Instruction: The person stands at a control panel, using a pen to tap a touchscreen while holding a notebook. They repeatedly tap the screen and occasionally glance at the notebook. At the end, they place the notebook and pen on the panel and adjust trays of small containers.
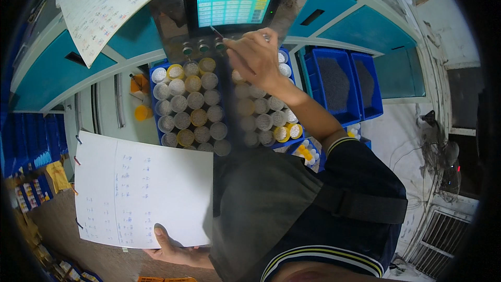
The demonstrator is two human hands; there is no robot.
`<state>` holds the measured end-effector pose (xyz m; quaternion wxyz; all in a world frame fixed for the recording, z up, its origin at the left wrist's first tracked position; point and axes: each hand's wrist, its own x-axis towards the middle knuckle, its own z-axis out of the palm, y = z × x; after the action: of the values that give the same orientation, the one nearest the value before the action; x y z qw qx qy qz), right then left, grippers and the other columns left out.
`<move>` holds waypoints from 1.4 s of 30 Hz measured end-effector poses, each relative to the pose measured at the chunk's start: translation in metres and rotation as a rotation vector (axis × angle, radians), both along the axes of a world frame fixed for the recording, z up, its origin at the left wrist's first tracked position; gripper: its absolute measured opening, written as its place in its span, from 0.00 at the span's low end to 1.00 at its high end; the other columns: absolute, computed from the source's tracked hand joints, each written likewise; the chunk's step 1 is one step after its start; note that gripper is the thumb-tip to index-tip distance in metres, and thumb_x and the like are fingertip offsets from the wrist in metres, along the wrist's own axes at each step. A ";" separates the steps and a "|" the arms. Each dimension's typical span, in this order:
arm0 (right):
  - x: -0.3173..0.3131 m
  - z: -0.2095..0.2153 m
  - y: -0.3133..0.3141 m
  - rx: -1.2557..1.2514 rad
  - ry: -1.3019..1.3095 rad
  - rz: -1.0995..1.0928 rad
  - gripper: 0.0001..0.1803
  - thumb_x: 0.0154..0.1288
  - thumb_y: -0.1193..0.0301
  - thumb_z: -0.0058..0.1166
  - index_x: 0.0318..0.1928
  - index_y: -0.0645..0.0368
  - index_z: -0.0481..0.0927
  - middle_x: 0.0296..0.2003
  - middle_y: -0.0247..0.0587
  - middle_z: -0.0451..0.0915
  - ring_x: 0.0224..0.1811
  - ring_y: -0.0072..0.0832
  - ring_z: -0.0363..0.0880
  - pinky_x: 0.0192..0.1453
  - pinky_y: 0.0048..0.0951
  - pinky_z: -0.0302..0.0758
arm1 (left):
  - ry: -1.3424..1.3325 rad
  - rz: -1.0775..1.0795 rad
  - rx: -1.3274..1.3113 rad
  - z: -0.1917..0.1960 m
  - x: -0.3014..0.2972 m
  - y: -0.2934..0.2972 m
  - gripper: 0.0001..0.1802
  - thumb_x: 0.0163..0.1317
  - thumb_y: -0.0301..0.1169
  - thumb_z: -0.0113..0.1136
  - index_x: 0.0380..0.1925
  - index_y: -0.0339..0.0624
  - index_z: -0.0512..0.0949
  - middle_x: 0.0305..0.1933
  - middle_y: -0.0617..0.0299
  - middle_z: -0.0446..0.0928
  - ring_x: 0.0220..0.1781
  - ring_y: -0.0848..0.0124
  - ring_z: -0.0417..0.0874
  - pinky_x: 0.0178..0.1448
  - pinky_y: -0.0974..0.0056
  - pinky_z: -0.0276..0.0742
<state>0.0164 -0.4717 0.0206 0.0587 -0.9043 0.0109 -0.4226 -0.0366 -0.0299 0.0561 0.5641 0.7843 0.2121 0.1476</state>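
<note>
Right hand (257, 57) grips thin dark stylus (216, 32), prob. touching lit touchscreen panel (233, 10); left hand (168, 248) grasps white handwritten paper sheet (143, 193).

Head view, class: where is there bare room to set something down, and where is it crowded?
Free: the pale ledge left of the blue tray, beside two orange caps. Crowded: the tray packed with capped jars, and the bins filled with grey granules.

Tray of capped jars (194, 105) below screen (233, 10), bins (334, 81) right.
</note>
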 end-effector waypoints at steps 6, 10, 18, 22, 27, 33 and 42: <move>0.012 -0.004 0.000 -0.013 0.010 0.000 0.11 0.68 0.69 0.67 0.50 0.54 0.89 0.34 0.27 0.85 0.44 0.28 0.81 0.60 0.46 0.65 | 0.025 -0.004 -0.014 -0.001 -0.001 0.004 0.35 0.56 0.45 0.77 0.61 0.40 0.79 0.51 0.52 0.88 0.55 0.63 0.89 0.65 0.44 0.84; 0.004 0.005 -0.002 0.021 -0.059 0.000 0.11 0.65 0.71 0.67 0.49 0.54 0.89 0.32 0.28 0.84 0.42 0.27 0.80 0.59 0.45 0.64 | 0.017 -0.023 -0.039 -0.001 0.000 0.003 0.36 0.56 0.44 0.77 0.61 0.39 0.78 0.50 0.52 0.87 0.52 0.64 0.89 0.60 0.49 0.86; -0.008 0.030 -0.020 -0.052 -0.171 -0.176 0.14 0.61 0.78 0.68 0.48 0.57 0.91 0.29 0.31 0.83 0.39 0.29 0.81 0.61 0.41 0.58 | 0.067 0.040 0.001 0.005 0.000 -0.006 0.40 0.56 0.42 0.77 0.66 0.38 0.76 0.57 0.47 0.86 0.56 0.60 0.89 0.66 0.44 0.85; -0.007 0.027 -0.018 -0.067 -0.158 -0.136 0.13 0.61 0.77 0.68 0.48 0.56 0.90 0.30 0.30 0.83 0.39 0.29 0.81 0.60 0.42 0.60 | 0.027 -0.004 -0.024 0.009 -0.001 -0.009 0.39 0.59 0.38 0.76 0.69 0.38 0.74 0.60 0.46 0.85 0.59 0.59 0.89 0.68 0.44 0.85; -0.002 0.019 -0.016 -0.046 -0.064 -0.026 0.12 0.63 0.73 0.68 0.47 0.55 0.89 0.30 0.27 0.83 0.39 0.27 0.80 0.58 0.44 0.63 | 0.028 -0.004 -0.020 0.012 0.001 -0.011 0.38 0.60 0.36 0.75 0.70 0.37 0.74 0.61 0.46 0.85 0.61 0.58 0.88 0.70 0.43 0.84; -0.001 0.015 -0.018 -0.077 -0.062 -0.060 0.13 0.63 0.73 0.68 0.49 0.55 0.89 0.31 0.26 0.83 0.40 0.27 0.80 0.58 0.44 0.64 | -0.017 -0.001 0.018 0.008 0.000 -0.013 0.37 0.59 0.45 0.77 0.64 0.38 0.75 0.49 0.54 0.87 0.47 0.69 0.90 0.54 0.58 0.88; -0.006 0.023 -0.020 -0.095 -0.111 -0.107 0.12 0.61 0.74 0.68 0.46 0.57 0.88 0.31 0.28 0.84 0.39 0.28 0.81 0.59 0.47 0.63 | 0.031 -0.009 -0.002 0.003 0.000 -0.002 0.34 0.59 0.43 0.76 0.62 0.39 0.78 0.54 0.51 0.88 0.57 0.62 0.88 0.67 0.46 0.83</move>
<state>0.0103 -0.4913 0.0437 -0.0064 -0.8794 0.0361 -0.4747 -0.0370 -0.0319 0.0589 0.5623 0.7868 0.2172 0.1326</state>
